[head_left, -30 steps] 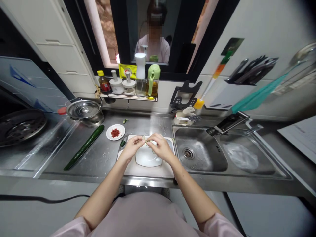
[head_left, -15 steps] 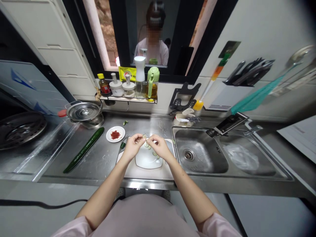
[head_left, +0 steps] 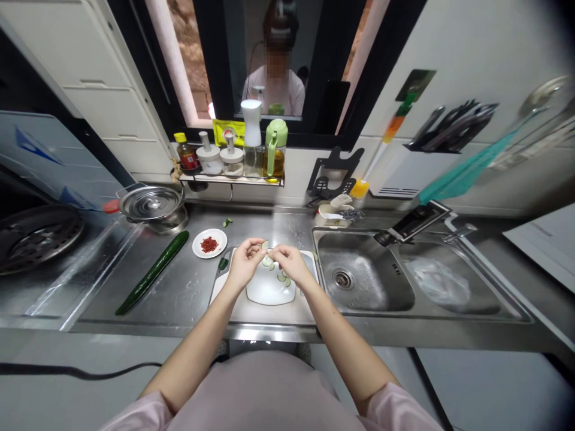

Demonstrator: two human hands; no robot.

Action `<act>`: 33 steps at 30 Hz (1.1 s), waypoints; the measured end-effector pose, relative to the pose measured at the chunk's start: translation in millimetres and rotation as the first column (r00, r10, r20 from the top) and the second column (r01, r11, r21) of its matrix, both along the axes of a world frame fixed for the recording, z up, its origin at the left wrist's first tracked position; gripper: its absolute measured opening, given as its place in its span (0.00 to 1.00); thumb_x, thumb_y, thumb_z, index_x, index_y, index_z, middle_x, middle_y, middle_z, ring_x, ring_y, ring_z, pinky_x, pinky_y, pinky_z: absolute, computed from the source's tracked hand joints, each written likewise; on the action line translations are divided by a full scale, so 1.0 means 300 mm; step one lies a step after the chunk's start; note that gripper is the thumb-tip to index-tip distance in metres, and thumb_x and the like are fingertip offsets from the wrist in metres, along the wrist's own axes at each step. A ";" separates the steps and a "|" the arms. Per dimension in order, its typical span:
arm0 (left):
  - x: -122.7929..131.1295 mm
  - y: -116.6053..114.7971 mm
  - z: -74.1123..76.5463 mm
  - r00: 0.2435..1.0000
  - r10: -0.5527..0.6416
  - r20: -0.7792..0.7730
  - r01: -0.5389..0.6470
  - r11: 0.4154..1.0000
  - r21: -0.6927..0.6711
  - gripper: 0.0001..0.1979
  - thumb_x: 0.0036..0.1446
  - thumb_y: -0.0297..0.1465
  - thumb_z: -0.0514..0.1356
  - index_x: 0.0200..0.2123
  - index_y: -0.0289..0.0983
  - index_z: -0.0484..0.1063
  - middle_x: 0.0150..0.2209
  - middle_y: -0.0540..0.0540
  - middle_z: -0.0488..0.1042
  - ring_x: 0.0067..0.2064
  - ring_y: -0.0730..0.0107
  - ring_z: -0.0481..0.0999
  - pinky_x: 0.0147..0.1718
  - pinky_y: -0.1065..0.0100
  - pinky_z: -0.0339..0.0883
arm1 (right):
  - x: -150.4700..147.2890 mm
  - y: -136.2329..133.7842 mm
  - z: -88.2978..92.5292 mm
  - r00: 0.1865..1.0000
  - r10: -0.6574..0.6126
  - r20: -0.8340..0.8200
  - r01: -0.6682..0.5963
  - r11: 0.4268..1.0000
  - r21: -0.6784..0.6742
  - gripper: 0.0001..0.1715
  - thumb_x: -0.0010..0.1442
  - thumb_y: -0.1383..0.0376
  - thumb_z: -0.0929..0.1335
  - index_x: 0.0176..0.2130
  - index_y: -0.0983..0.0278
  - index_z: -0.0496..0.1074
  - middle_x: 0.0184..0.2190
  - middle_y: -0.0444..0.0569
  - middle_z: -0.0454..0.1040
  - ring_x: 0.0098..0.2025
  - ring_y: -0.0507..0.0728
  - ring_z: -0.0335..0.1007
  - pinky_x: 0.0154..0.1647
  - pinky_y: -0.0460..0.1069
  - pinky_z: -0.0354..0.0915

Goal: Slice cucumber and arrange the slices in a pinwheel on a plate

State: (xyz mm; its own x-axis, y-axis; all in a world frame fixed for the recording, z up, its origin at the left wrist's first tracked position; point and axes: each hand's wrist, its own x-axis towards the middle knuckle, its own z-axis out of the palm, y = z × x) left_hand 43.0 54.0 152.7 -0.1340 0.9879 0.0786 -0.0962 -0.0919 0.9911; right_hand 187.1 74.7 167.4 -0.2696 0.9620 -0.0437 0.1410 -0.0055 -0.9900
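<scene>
Both hands meet above a white plate [head_left: 271, 293] that rests on a cutting board [head_left: 238, 311]. Between the fingertips of my left hand [head_left: 245, 262] a thin cucumber slice [head_left: 265, 245] stands up. My right hand [head_left: 290, 262] is pinched close beside it; whatever its fingers grip is too small to make out. Several cucumber slices [head_left: 282, 277] lie on the plate below. A whole cucumber [head_left: 153, 272] lies on the steel counter at the left, and a small white dish [head_left: 220, 246] of chopped red pieces sits between it and the board.
At the right is a steel sink [head_left: 368, 281] with a black faucet [head_left: 411, 222]. A lidded steel pot [head_left: 155, 209] stands at the back left. Bottles and jars fill a wall rack [head_left: 233, 179]. A dark green cucumber end [head_left: 223, 263] lies by the board's left edge.
More of the slices on the plate shows under my hands. Both hands stay close together, with only a slight shift of the fingers and of the view.
</scene>
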 end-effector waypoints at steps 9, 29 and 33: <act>0.006 -0.010 -0.022 1.000 -0.008 0.002 0.008 1.000 0.008 0.23 0.48 0.37 0.65 0.47 0.37 0.67 0.27 0.53 0.71 0.28 0.77 0.69 0.30 0.74 0.60 | 0.001 0.003 -0.020 1.000 -0.005 -0.016 0.003 0.994 -0.109 0.12 0.48 0.59 0.66 0.22 0.65 0.70 0.18 0.41 0.66 0.20 0.48 0.58 0.20 0.43 0.55; -0.009 -0.066 -0.289 0.966 -0.096 -0.239 0.065 0.989 -0.136 0.19 0.49 0.32 0.61 0.46 0.35 0.69 0.26 0.54 0.71 0.29 0.76 0.68 0.33 0.73 0.60 | 0.046 -0.036 -0.264 0.966 0.165 0.199 -0.107 0.956 -0.272 0.10 0.50 0.65 0.66 0.20 0.65 0.67 0.15 0.39 0.64 0.19 0.47 0.57 0.21 0.42 0.53; -0.011 -0.087 -0.357 0.879 -0.168 -0.446 0.067 0.970 -0.232 0.19 0.50 0.29 0.60 0.48 0.38 0.70 0.28 0.53 0.73 0.32 0.74 0.70 0.37 0.71 0.60 | 0.052 -0.056 -0.349 0.882 0.272 0.385 -0.157 0.939 -0.305 0.12 0.51 0.67 0.65 0.19 0.65 0.66 0.14 0.39 0.64 0.18 0.47 0.56 0.21 0.42 0.52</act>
State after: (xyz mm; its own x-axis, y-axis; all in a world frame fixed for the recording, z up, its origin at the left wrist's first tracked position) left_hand 39.6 27.8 45.6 -0.0146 0.9947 -0.1018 0.3771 0.0997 0.9208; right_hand 202.6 58.0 62.7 -0.3690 0.8210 -0.4356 0.5652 -0.1738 -0.8064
